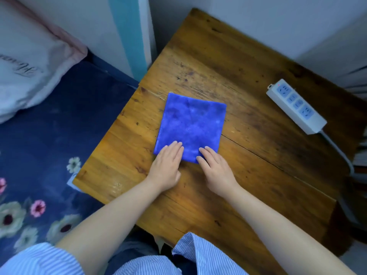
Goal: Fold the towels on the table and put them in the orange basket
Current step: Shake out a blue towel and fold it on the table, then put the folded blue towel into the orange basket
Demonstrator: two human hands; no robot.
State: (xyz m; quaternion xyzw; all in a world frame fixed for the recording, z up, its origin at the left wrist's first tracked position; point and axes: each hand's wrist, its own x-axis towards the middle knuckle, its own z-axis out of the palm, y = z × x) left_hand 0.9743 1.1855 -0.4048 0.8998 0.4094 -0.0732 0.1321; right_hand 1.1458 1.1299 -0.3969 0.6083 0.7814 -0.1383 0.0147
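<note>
A blue towel (191, 127) lies flat on the wooden table (248, 62), folded into a rectangle whose long axis runs away from the person, tilted a little to the right. Both hands rest on its near short edge: the left hand (165, 164) on the near left corner, the right hand (215, 168) on the near right corner, fingers straight and together, pointing away along the towel's length. Neither hand grips anything; they press the cloth flat, palms down, forearms reaching in from below. The rest of the towel lies ahead of the fingertips, so another fold would likely mean taking this near edge forward. How many layers the towel has is hard to tell from above. No orange basket is in view. A white power strip (296, 108) sits well apart on the right.
</note>
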